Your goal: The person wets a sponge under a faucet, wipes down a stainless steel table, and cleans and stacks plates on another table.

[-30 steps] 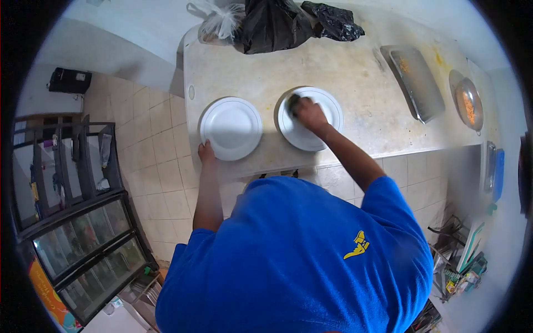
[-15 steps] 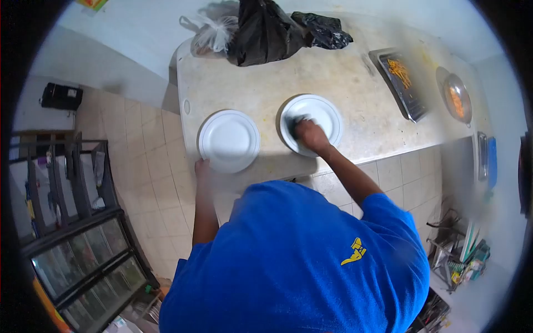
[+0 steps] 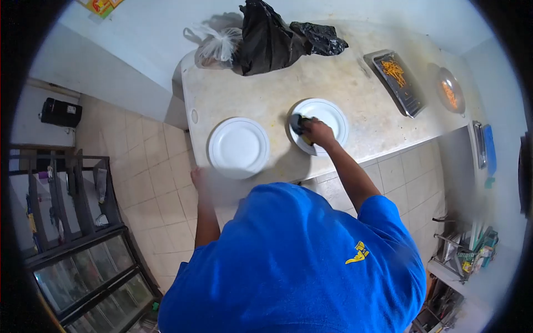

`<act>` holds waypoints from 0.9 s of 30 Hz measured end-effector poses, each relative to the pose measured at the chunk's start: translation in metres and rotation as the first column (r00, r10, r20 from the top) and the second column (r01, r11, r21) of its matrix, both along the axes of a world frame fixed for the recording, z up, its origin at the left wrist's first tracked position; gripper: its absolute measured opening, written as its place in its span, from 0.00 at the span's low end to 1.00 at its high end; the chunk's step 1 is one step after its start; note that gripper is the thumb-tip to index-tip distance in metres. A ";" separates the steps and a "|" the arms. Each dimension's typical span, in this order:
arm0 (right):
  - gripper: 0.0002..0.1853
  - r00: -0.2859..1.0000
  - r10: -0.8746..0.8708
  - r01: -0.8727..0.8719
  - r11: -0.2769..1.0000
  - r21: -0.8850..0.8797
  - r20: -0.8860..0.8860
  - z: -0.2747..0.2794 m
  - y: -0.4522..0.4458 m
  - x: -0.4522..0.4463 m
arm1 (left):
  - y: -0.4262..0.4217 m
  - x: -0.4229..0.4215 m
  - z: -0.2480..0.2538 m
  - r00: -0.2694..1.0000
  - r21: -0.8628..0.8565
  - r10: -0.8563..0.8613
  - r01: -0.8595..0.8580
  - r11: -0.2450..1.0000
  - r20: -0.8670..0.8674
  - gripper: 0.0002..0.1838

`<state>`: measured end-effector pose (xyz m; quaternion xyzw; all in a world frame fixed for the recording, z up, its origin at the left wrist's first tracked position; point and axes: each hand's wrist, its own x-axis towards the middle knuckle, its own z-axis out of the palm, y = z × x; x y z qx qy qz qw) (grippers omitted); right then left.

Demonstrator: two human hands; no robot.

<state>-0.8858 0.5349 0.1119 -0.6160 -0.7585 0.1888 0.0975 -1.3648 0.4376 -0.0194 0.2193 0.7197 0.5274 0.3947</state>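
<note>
Two white plates lie on the pale table (image 3: 233,94), a left plate (image 3: 239,147) and a right plate (image 3: 333,122). My right hand (image 3: 320,133) is closed round a dark object (image 3: 300,124), held over the left part of the right plate. What the object is cannot be made out. My left hand (image 3: 197,176) is at the table's front left edge, just left of and below the left plate; its fingers are blurred, and nothing shows in it.
Black plastic bags (image 3: 272,44) and a clear bag (image 3: 217,47) stand at the back. To the right are a dark tray (image 3: 410,95) with orange strips and a round bowl (image 3: 458,91). A dark shelf (image 3: 78,200) stands at the far left.
The view has shifted. My left hand has come away from the left plate's rim. My right hand has stayed over the right plate, and the dark object now shows more clearly.
</note>
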 end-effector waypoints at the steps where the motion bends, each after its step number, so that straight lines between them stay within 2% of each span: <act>1: 0.11 0.968 -0.212 0.212 0.977 -0.017 -0.136 -0.041 0.016 0.016 | 0.003 -0.012 -0.021 0.999 0.038 -0.044 0.045 0.998 -0.028 0.17; 2: 0.12 0.918 -0.385 0.389 0.921 0.024 -0.096 -0.032 0.018 0.023 | 0.005 -0.007 -0.009 0.999 0.056 -0.034 0.035 0.998 -0.010 0.17; 4: 0.12 0.857 -0.516 0.504 0.833 0.228 -0.010 -0.031 0.016 0.011 | -0.002 0.019 0.025 0.999 0.082 -0.001 -0.002 0.997 0.037 0.16; 5: 0.13 0.964 -0.267 0.264 0.956 0.127 0.013 -0.029 0.012 0.007 | -0.004 0.015 0.018 1.000 0.078 -0.017 0.017 0.997 0.004 0.16; 6: 0.13 1.000 -0.001 0.001 1.000 0.027 0.005 -0.025 0.008 0.006 | -0.002 0.011 0.012 0.999 0.077 -0.038 0.040 0.996 -0.031 0.16; 7: 0.14 0.989 0.094 -0.090 0.995 0.041 -0.114 -0.011 0.000 0.007 | 0.000 0.008 0.006 0.997 0.077 -0.053 0.058 0.995 -0.060 0.16; 8: 0.14 0.980 -0.116 0.118 0.993 -0.002 -0.160 -0.021 0.001 0.015 | -0.001 0.003 0.006 0.994 0.057 -0.094 0.097 0.994 -0.047 0.16; 10: 0.16 0.869 -0.483 0.495 0.850 0.181 -0.108 -0.032 0.001 0.026 | 0.001 -0.005 0.005 0.985 0.027 -0.171 0.171 0.985 -0.018 0.16; 11: 0.14 0.884 -0.467 0.463 0.874 0.146 -0.001 -0.024 -0.001 0.018 | -0.001 0.000 0.020 0.987 0.018 -0.158 0.157 0.987 0.021 0.16; 12: 0.15 0.949 -0.314 0.315 0.947 0.063 -0.023 -0.015 -0.006 0.014 | -0.005 0.006 0.036 0.987 0.004 -0.149 0.149 0.989 0.054 0.16; 14: 0.16 0.995 -0.002 -0.007 0.997 -0.082 -0.104 -0.003 -0.012 0.016 | -0.006 0.009 0.050 0.987 0.018 -0.141 0.141 0.990 0.076 0.16; 15: 0.16 0.959 -0.174 0.142 0.978 -0.152 -0.222 -0.011 -0.008 0.028 | -0.006 0.010 0.047 0.988 0.046 -0.140 0.137 0.990 0.068 0.16; 16: 0.16 0.881 -0.410 0.385 0.911 -0.146 -0.238 -0.007 -0.009 0.034 | -0.008 0.011 0.045 0.988 0.070 -0.138 0.133 0.989 0.062 0.16; 18: 0.16 0.906 -0.422 0.423 0.903 0.078 -0.026 -0.006 -0.015 0.034 | -0.006 0.013 0.038 0.990 0.050 -0.139 0.139 0.989 -0.009 0.17; 19: 0.16 0.971 -0.229 0.232 0.971 0.050 -0.062 -0.007 -0.018 0.032 | -0.007 0.011 0.036 0.988 0.033 -0.143 0.145 0.989 -0.050 0.17; 20: 0.15 0.994 -0.033 0.036 0.999 0.026 -0.106 -0.004 -0.023 0.026 | -0.009 0.008 0.029 0.989 0.070 -0.143 0.145 0.987 -0.021 0.17; 21: 0.17 0.983 0.145 -0.153 0.986 -0.071 -0.113 -0.006 -0.024 0.025 | -0.009 0.008 0.022 0.989 0.107 -0.147 0.145 0.984 0.010 0.16; 22: 0.17 0.995 -0.005 0.000 0.999 -0.050 -0.103 -0.004 -0.027 0.027 | -0.007 0.012 0.024 0.988 0.149 -0.151 0.143 0.978 0.044 0.16; 24: 0.18 0.950 -0.300 0.302 0.953 0.004 -0.088 0.002 -0.032 0.036 | -0.007 0.015 0.031 0.980 0.082 -0.165 0.174 0.981 -0.111 0.16; 25: 0.20 0.912 -0.410 0.410 0.909 0.072 -0.020 0.005 -0.035 0.034 | -0.006 0.018 0.033 0.967 0.052 -0.170 0.182 0.982 -0.188 0.16; 27: 0.21 0.971 -0.215 0.222 0.973 0.066 -0.106 0.011 -0.046 0.034 | -0.005 0.021 0.026 0.913 0.061 -0.142 0.178 0.982 -0.382 0.17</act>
